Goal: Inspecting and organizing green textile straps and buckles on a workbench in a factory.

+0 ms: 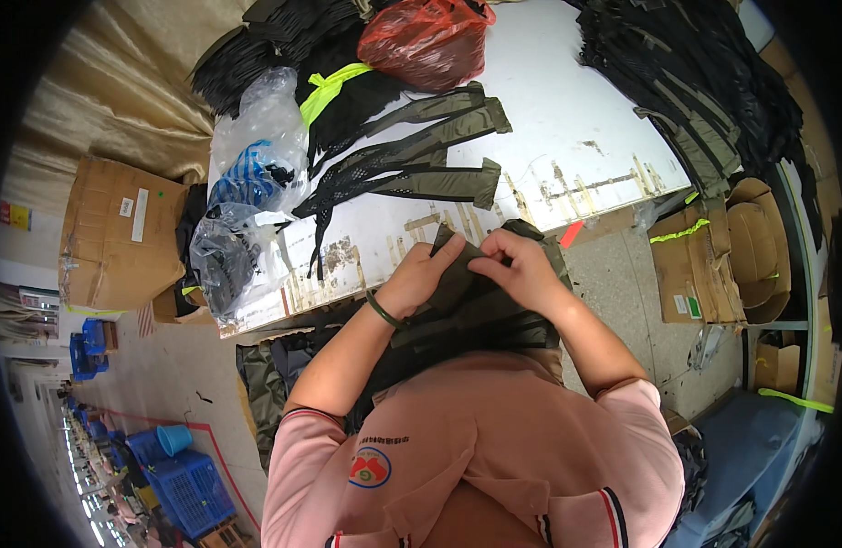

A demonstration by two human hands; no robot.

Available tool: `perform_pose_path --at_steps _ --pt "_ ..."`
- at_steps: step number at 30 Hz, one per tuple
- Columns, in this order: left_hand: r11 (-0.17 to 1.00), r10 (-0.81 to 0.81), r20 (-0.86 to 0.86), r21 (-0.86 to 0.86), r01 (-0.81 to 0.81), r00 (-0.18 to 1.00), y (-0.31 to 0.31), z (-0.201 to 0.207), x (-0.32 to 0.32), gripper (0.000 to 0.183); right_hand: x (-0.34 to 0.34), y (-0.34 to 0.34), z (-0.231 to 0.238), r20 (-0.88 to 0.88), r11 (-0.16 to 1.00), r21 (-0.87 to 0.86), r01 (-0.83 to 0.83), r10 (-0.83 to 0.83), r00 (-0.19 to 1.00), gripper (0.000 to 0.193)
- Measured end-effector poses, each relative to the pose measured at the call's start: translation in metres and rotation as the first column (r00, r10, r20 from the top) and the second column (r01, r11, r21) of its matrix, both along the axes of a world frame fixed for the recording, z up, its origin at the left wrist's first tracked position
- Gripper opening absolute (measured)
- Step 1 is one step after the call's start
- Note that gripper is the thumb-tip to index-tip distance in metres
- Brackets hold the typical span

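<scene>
In front of my body, at the near edge of the table, my left hand (419, 276) grips a dark olive fabric piece (456, 281), thumb lying on top of it. My right hand (523, 272) is closed in a pinch at the right side of the same piece; the exact spot under its fingertips is hidden. More dark fabric (476, 329) lies over my lap below both hands. Just beyond them on the table, several olive strips with black mesh (453, 185) are spread out, their ends pointing right.
On the white worn table (540, 119) lie a red plastic bag (427, 41), clear plastic bags (268, 119), a neon yellow strip (330, 89) and a dark fabric pile (686, 82). Cardboard boxes stand left (120, 237) and right (699, 265). Blue crates (188, 484) are at lower left.
</scene>
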State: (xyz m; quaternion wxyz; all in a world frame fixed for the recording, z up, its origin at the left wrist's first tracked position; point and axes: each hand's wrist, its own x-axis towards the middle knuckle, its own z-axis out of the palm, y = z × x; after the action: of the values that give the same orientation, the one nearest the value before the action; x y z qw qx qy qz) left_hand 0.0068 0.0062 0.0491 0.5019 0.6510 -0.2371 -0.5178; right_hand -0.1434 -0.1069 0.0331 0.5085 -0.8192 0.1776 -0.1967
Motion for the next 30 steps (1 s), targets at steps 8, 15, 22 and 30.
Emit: perform_pose_path --at_steps 8,15,22,30 --pt "0.956 -0.294 0.053 0.007 0.294 0.954 0.008 -0.008 0.011 0.041 -0.005 -0.009 0.013 0.106 0.804 0.55 -0.226 0.201 0.974 0.025" --pt "0.811 -0.535 0.604 0.172 0.559 0.591 0.051 0.005 0.044 0.028 -0.072 -0.072 0.022 -0.219 0.976 0.16 0.145 -0.108 0.97 0.02" --pt "0.616 -0.771 0.554 0.524 0.589 0.314 0.074 -0.042 0.02 0.029 -0.026 -0.104 0.011 -0.464 0.957 -0.25 0.149 -0.253 0.849 0.029" --pt "0.57 -0.782 0.595 0.562 0.6 0.185 0.077 -0.061 0.008 0.036 0.094 -0.175 -0.093 -0.443 0.891 -0.453 -0.038 -0.188 0.876 0.044"
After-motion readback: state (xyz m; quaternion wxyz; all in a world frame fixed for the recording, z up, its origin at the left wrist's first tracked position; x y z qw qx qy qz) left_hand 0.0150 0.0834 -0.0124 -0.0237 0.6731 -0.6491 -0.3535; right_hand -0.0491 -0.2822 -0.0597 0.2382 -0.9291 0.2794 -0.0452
